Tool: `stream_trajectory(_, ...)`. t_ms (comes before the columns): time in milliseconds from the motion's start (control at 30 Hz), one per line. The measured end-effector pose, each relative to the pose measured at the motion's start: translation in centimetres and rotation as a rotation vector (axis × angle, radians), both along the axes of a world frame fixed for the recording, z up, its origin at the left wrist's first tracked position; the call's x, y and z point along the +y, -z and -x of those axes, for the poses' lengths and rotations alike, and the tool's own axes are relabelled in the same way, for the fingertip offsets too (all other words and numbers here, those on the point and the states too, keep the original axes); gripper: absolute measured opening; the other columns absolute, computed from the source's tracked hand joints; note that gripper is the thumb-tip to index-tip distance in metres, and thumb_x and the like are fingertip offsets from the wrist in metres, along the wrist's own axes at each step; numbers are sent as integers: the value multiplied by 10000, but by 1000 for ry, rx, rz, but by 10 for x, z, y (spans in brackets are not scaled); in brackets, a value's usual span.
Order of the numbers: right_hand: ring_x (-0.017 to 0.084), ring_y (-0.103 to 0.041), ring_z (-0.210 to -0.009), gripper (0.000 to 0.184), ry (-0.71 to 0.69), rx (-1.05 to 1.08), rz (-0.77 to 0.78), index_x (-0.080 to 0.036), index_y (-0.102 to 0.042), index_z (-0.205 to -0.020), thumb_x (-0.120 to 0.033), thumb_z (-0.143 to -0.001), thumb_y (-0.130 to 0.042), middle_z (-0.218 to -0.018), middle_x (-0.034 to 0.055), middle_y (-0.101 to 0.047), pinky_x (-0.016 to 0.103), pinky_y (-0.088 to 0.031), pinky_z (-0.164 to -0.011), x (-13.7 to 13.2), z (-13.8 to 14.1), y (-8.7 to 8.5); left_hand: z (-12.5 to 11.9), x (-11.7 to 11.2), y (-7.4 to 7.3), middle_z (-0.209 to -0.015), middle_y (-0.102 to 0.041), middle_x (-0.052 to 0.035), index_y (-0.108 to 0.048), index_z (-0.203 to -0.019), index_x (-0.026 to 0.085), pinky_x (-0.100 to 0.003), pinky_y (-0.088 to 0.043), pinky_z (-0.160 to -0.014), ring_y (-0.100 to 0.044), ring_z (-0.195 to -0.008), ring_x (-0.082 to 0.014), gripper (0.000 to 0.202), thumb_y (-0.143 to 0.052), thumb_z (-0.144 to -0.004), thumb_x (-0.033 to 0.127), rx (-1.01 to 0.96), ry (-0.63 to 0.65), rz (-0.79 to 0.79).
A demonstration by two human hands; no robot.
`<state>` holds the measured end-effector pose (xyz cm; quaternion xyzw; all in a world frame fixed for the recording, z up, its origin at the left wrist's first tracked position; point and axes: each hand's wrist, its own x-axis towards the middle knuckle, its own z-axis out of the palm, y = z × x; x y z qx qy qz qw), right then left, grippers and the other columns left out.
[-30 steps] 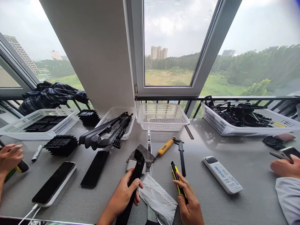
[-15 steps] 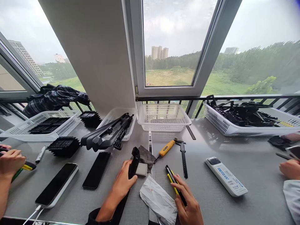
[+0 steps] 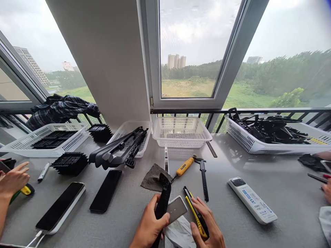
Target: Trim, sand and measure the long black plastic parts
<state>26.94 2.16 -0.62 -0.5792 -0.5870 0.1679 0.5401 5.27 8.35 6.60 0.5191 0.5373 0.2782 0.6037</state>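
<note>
My left hand (image 3: 152, 224) is wrapped round a long black plastic part (image 3: 164, 196), its curved end pointing up and away. A flat grey-white rectangular block (image 3: 178, 208) sits against the part's right side; whether my fingers also grip it is hidden. A yellow and black utility knife (image 3: 196, 214) lies at an angle on the table. My right hand (image 3: 208, 224) is beside it, fingers apart, thumb and fingers on either side of its near end. Below the block is a crumpled white sheet (image 3: 181, 230), partly covered by my left hand and the block.
Beyond my hands are a grey cloth (image 3: 152, 176), a yellow-handled tool (image 3: 184, 166) and a black caliper (image 3: 203, 179). White baskets (image 3: 182, 142) line the back. Phones (image 3: 106, 191) lie left, a white device (image 3: 252, 199) right. Co-workers' hands (image 3: 14, 181) show at both sides.
My left hand has moved right with the black part, uncovering more of the grey cloth. The block has shifted right and nearer with it. My right fingers have loosened from the knife.
</note>
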Motion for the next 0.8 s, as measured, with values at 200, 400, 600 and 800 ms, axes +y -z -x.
stream_trajectory(200,318,-695,-1333,354,60,118,-56,-298,-719,-1384,-380,-1051,-634,-1390,92,-751,449,-552,-1126,-3,3,-5,-33,-13,25,-1007,-704,-38,-671,-1156,183,-288,-508,-768,-634,-890,-217,505,-830,-727,395,-155,156,-100)
stream_trajectory(400,287,-747,-1102,420,264,475,51,-235,-774,-1194,-561,-929,-796,-1179,86,-785,367,-599,-968,-2,-6,-8,-39,-13,41,-995,-688,-29,-558,-1263,203,-250,-465,-436,-533,-463,-88,683,-828,-740,548,-264,113,80)
stream_trajectory(600,242,-777,-863,757,299,857,220,-231,-648,-1386,-583,-775,-922,-1167,77,-776,326,-643,-720,37,-16,-53,-43,-14,18,-863,-676,14,-549,-1253,203,-218,-476,-417,-551,-441,-89,537,-806,-820,390,-187,160,73)
stream_trajectory(800,187,-716,-758,689,111,801,268,-214,-687,-1300,-594,-772,-913,-1068,45,-759,297,-618,-663,73,5,-66,-41,-11,14,-722,-593,65,-560,-1271,201,-200,-391,-407,-499,-408,-87,533,-808,-830,371,-141,171,35)
